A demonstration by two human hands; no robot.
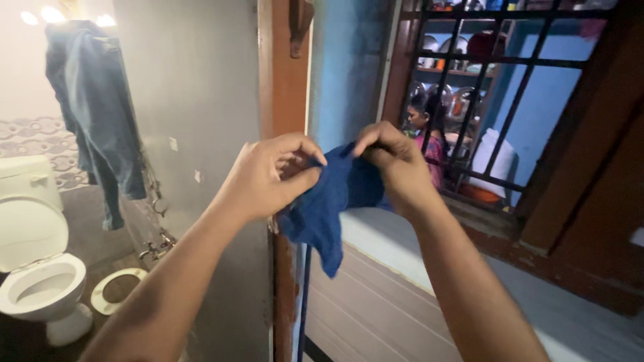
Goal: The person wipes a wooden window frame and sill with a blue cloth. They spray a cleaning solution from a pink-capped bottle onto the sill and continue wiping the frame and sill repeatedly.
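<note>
Both bare forearms reach up from the bottom of the view, and between them a dark blue cloth (329, 201) is held up at chest height in front of a wooden door frame (285, 87). The left hand (268, 175) has its grip narrow, thumb pressed against curled fingers on the cloth's upper left edge; the right hand (396, 164) pinches the upper right edge the same way, knuckles up. Held by two points along its top, the cloth sags in the middle and a loose corner hangs down below the left hand, which suggests a soft, thin woven fabric with no stiffness. Just behind it runs a pale, smooth window ledge (402, 248), with ribbed light panelling below. To the left, past the door's grey painted face, a bathroom opens: a white ceramic toilet (40, 268) with its lid up, a metal tap (154, 248) low on the wall, and faded blue denim jeans (94, 114) draped from a hook so that they hang limp. To the right, a window with dark iron bars (496, 100) in a reddish-brown wooden frame looks into a blue-walled room, where another person (426, 131) sits before shelves of shiny steel vessels (443, 47).
</note>
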